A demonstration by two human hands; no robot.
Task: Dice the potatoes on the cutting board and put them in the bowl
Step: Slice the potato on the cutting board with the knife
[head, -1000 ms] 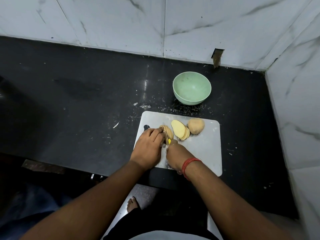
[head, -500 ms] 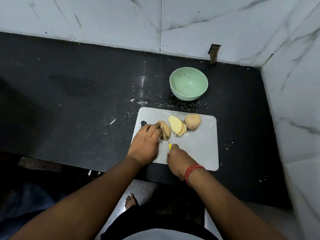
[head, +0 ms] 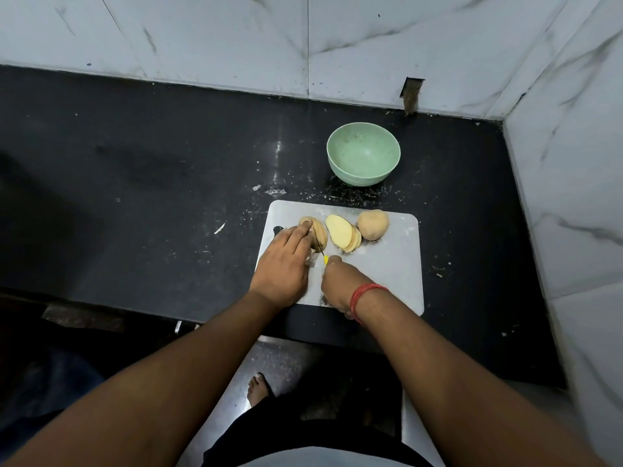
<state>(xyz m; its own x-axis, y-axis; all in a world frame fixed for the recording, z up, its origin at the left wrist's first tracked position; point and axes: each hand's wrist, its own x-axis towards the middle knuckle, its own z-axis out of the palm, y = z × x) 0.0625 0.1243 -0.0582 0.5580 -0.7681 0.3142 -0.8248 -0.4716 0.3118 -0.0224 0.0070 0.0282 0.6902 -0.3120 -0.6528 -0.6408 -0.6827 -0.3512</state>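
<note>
A white cutting board lies on the black counter. My left hand holds down a partly sliced potato at the board's far left. My right hand grips a knife with a yellow handle; its thin blade sits in the potato beside my left fingertips. To the right lies a fanned stack of cut slices, and further right a whole unpeeled potato. A pale green bowl with nothing in it stands beyond the board.
Marble-tiled walls close off the counter at the back and right, with a small notch in the back wall. Crumbs and white specks lie on the counter near the board. The counter's front edge runs just under my wrists.
The view has shifted slightly. The knife blade sits a little further left in the potato, and my left fingers have drawn back along it. The slices, whole potato and bowl stay put.
</note>
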